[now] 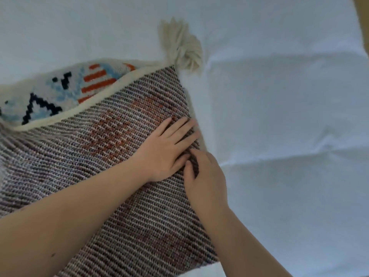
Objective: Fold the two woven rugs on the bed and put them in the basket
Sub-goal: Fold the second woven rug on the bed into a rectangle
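A woven rug (103,160) lies folded on the bed, its striped brown and grey underside facing up. At the upper left its tufted top face (60,90) shows, cream with blue, black and orange patterns. A cream tassel (180,45) sticks out at the folded corner. My left hand (169,148) presses flat on the rug near its right edge with straight fingers. My right hand (205,180) lies just below it at the same edge, fingers curled onto the weave. Only this one rug is visible, and no basket is in sight.
The white bed sheet (289,136) with light creases fills the right and top of the view. A tan strip (363,23) shows at the far upper right corner.
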### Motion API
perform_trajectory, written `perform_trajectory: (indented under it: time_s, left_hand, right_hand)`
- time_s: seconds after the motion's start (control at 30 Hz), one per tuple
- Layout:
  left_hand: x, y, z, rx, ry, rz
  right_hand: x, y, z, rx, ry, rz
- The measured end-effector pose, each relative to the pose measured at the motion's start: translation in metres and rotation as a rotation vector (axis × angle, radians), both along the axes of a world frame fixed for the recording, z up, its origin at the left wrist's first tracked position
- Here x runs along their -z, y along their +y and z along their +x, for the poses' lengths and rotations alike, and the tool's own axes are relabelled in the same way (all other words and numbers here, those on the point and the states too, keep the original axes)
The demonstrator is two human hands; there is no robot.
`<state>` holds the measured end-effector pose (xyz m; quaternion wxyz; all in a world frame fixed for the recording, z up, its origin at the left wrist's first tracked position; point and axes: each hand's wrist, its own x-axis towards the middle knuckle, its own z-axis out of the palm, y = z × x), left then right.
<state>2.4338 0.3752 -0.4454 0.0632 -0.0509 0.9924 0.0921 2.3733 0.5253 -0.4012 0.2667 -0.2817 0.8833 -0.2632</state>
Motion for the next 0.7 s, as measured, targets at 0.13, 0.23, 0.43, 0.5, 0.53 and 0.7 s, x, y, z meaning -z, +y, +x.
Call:
perform_trajectory:
  time_s: [0.13,0.23,0.43,0.5,0.53,0.7]
  left_hand:
    - [-0.006,-0.027,-0.015,-0.192,0.071,-0.067]
    - [-0.015,-0.042,-0.026,-0.494,0.111,-0.092]
    - [-0.037,-0.082,-0.064,-0.894,0.142,0.158]
    - [-0.040,-0.092,-0.072,-0.855,0.185,0.196]
    - [-0.041,-0.095,-0.074,-0.870,0.192,0.212]
    - [-0.042,-0.109,-0.081,-0.897,-0.015,0.203]
  right_hand:
    - [0.006,-0.029,-0.020,-0.011,-0.018,-0.054]
    - [0.009,-0.055,-0.040,-0.031,-0.024,-0.104]
    - [-0.002,-0.117,-0.078,-0.034,-0.198,-0.209]
    - [-0.006,-0.140,-0.090,0.032,-0.311,-0.231]
    - [-0.009,-0.148,-0.095,0.076,-0.367,-0.235]
    - [-0.004,-0.167,-0.111,0.016,-0.246,-0.093]
